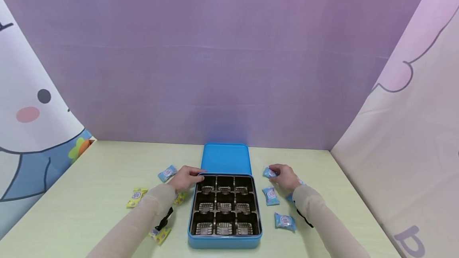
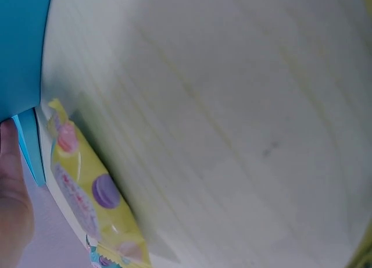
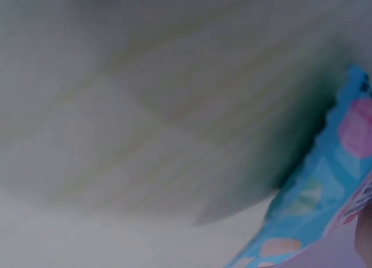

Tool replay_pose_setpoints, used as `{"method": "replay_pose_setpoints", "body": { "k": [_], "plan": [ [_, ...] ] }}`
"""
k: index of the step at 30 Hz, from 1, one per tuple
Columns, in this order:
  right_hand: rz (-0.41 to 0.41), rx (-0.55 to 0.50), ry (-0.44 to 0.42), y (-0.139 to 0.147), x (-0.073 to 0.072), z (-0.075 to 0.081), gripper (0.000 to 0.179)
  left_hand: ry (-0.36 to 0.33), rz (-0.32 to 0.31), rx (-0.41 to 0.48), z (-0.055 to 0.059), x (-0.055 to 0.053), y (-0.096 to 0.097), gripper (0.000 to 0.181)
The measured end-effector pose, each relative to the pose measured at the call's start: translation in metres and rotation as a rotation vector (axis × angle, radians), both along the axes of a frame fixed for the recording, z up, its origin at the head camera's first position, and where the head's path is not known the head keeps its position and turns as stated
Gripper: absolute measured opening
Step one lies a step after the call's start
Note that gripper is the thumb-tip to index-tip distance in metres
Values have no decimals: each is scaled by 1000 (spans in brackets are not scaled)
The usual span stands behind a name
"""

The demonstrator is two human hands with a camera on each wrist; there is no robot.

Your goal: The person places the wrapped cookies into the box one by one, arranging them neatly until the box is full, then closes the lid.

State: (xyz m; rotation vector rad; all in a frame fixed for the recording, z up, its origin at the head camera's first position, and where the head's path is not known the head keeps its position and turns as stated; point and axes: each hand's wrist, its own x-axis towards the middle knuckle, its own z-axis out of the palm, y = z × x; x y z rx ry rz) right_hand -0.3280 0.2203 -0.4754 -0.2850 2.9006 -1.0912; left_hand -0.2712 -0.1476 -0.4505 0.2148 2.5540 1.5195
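A blue tin box (image 1: pixel 224 243) with a dark tray (image 1: pixel 224 192) of several square compartments stands in the middle of the table, its lid (image 1: pixel 226 158) laid back behind it. My left hand (image 1: pixel 184 178) grips the tin's far left corner, thumb at the rim; the left wrist view shows its fingers against the blue wall (image 2: pixel 20 53). To the right of the tin, my right hand (image 1: pixel 285 177) pinches a blue wrapped candy packet (image 1: pixel 269 172) between thumb and fingers. In the right wrist view that packet (image 3: pixel 314 192) is close over the pale tabletop.
More blue packets lie right of the tin, such as one (image 1: pixel 270 196) beside it and one (image 1: pixel 285 222) nearer me. Yellow packets (image 1: pixel 136 198) and one blue packet (image 1: pixel 167 173) lie on the left, some partly under my left arm. A purple backdrop (image 1: pixel 229 71) rises behind the table.
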Motion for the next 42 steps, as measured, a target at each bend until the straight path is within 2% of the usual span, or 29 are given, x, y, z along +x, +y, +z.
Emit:
{"method": "replay_pose_setpoints", "body": {
  "k": [6, 19, 30, 42],
  "plan": [
    [18, -33, 6, 2, 1, 0, 42, 8, 1, -5, -1, -1, 0, 28],
    [14, -132, -74, 7, -4, 2, 43, 5, 5, -5, -1, -1, 1, 28],
    [46, -185, -63, 1, 3, 21, 42, 12, -12, 4, 3, 1, -3, 30],
    [73, -205, -97, -6, 9, 39, 43, 2, 3, 12, -1, -3, -1, 29]
  ]
}}
